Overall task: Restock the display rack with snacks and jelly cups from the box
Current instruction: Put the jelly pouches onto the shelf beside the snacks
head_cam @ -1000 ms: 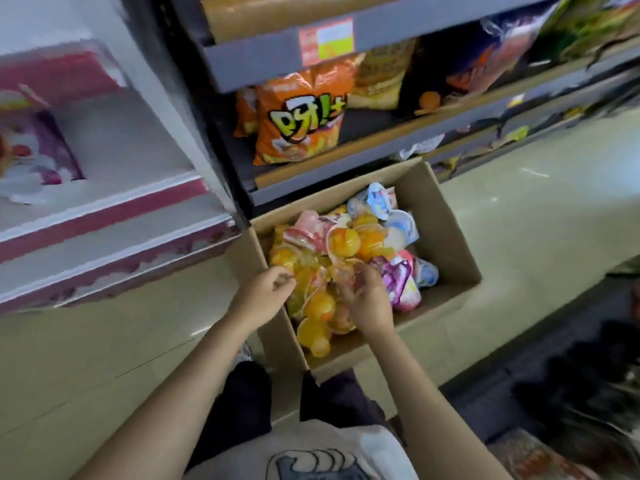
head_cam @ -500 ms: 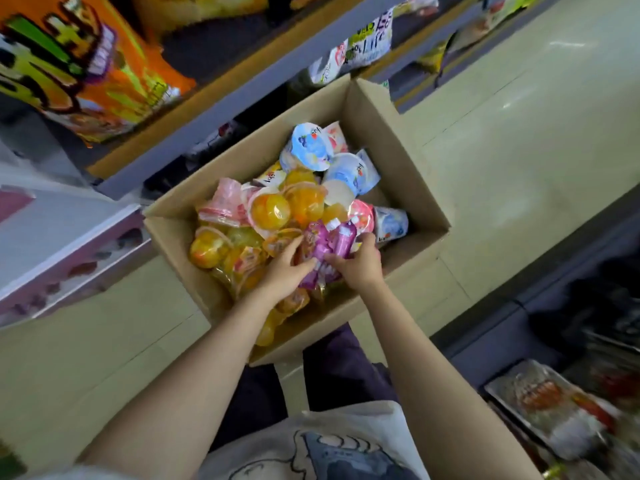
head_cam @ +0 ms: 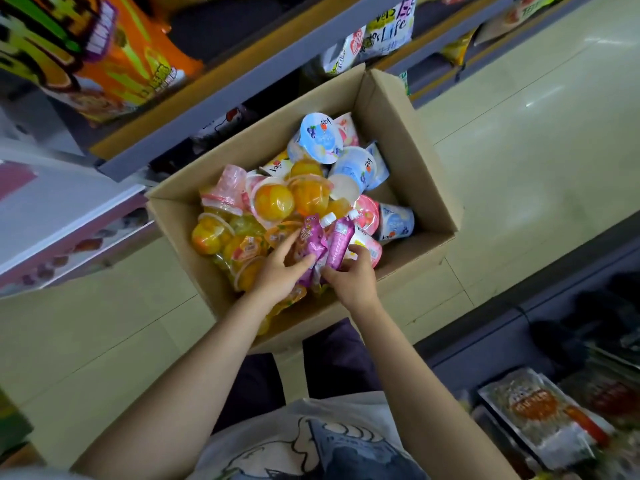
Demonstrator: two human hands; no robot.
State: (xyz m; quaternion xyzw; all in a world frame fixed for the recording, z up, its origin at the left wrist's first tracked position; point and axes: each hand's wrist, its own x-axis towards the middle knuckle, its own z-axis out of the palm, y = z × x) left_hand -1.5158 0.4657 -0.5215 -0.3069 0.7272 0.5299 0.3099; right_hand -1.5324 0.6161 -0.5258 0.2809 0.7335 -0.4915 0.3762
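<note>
Pouches (head_cam: 323, 245), two purple ones atop the jelly cups (head_cam: 273, 202) in the box (head_cam: 412, 161): I see left hand (head_cam: 277, 271) and right hand (head_cam: 353, 278) fingers pinching them low; soft and slippery, I'd grip near the spouts.

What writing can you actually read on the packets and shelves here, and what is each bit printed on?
"Life": on the white snack bag on the rack, with a cut-off word above it.
Orange snack bag: large stylised lettering, too blurred to read.
Blue-lidded jelly cups in the box: short printed marks, not legible.
Purple pouches: print too small and blurred.
</note>
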